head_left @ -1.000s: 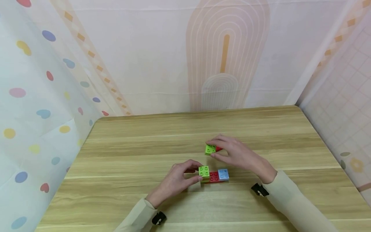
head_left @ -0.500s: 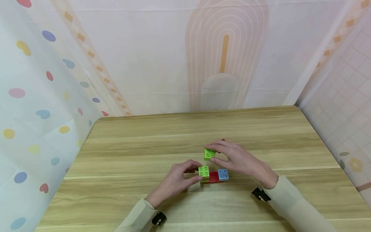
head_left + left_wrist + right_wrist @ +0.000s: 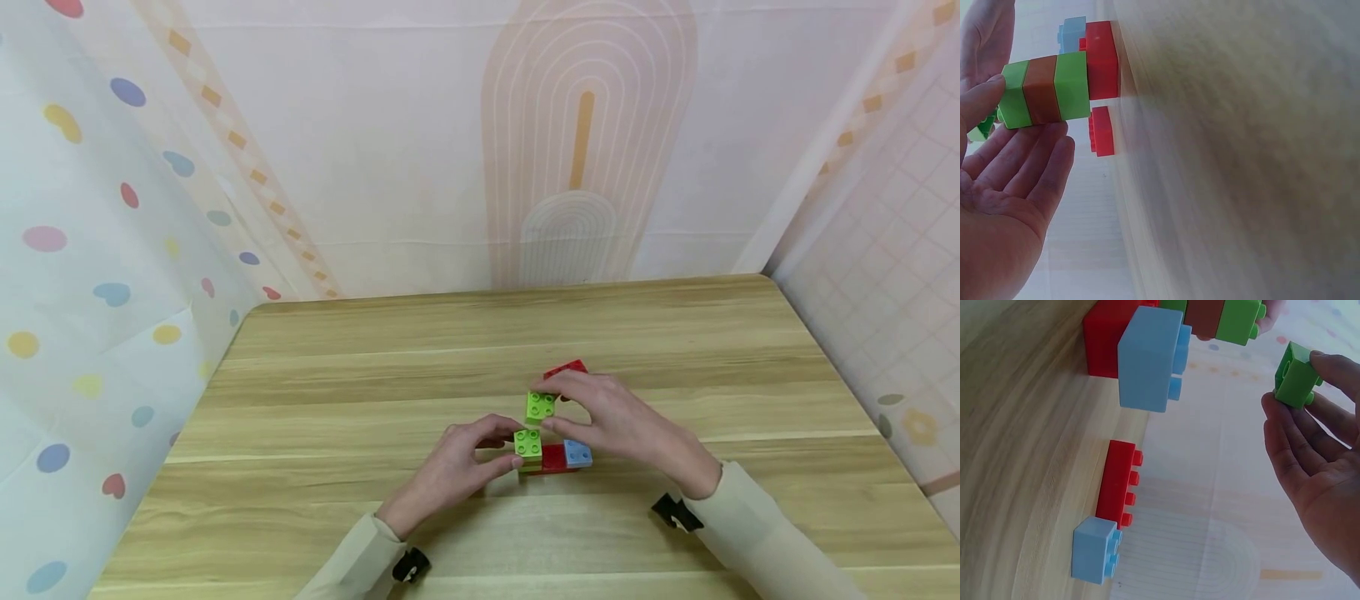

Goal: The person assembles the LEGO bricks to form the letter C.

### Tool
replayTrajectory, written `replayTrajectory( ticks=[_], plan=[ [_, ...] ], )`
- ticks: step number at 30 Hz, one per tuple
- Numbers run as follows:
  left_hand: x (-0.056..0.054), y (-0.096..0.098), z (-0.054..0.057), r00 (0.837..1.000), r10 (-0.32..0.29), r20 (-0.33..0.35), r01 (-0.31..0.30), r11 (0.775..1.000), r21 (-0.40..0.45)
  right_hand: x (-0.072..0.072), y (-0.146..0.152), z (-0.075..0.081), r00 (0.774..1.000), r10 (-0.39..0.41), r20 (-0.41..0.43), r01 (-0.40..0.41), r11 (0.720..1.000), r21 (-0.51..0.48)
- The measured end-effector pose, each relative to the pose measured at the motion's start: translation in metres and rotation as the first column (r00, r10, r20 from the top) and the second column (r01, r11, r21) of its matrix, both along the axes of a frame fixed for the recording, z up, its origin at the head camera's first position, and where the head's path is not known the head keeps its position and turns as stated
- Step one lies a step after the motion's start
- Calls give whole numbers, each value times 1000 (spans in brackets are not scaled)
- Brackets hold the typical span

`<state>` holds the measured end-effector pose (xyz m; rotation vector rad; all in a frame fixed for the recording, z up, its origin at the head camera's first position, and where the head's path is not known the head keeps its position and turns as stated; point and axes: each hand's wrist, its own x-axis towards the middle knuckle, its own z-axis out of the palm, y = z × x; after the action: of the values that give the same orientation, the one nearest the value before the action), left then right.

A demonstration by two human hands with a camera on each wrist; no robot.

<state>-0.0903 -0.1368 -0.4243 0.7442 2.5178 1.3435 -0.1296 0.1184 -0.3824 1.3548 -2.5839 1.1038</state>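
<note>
My left hand (image 3: pixel 457 467) pinches a stack of toy building bricks between thumb and fingers. From the top it runs green brick (image 3: pixel 1016 94), brown brick (image 3: pixel 1042 90), green brick (image 3: pixel 1072 86), standing on one end of a red base brick (image 3: pixel 1102 59). A light blue brick (image 3: pixel 1147 359) sits on the base's other end. Between thumb and fingertips, my right hand (image 3: pixel 622 417) pinches a loose green brick (image 3: pixel 1297 378) in the air, just behind the stack in the head view. That brick's hollow underside partly shows in the right wrist view.
Behind the build, a loose red brick (image 3: pixel 564 367) lies on the wooden table (image 3: pixel 375 358), partly covered by my right hand in the head view. A second light blue brick (image 3: pixel 1091 551) stands close to it. Patterned cloth (image 3: pixel 405 150) hangs behind the table.
My right hand has brought the green brick nearer to me, toward the stack, uncovering more of the loose red brick. My left hand and the stack have stayed put.
</note>
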Motion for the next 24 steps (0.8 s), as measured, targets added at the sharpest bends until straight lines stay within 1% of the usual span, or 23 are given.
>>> replayTrajectory(
  ticks=[3,7,17,24],
  plan=[
    [0,0,0,1000,-1,5,1,1000,2,2,0,0,1000,2,15,-2,1000,-10],
    [1,1,0,1000,-1,3,1,1000,4,5,0,0,1000,-4,25,4,1000,3],
    [0,2,-1,1000,-7,-22,6,1000,-9,8,0,-3,999,12,38,-11,1000,-6],
    [0,2,-1,999,-16,-33,16,1000,0,10,-2,-4,998,15,53,-16,1000,16]
  ],
)
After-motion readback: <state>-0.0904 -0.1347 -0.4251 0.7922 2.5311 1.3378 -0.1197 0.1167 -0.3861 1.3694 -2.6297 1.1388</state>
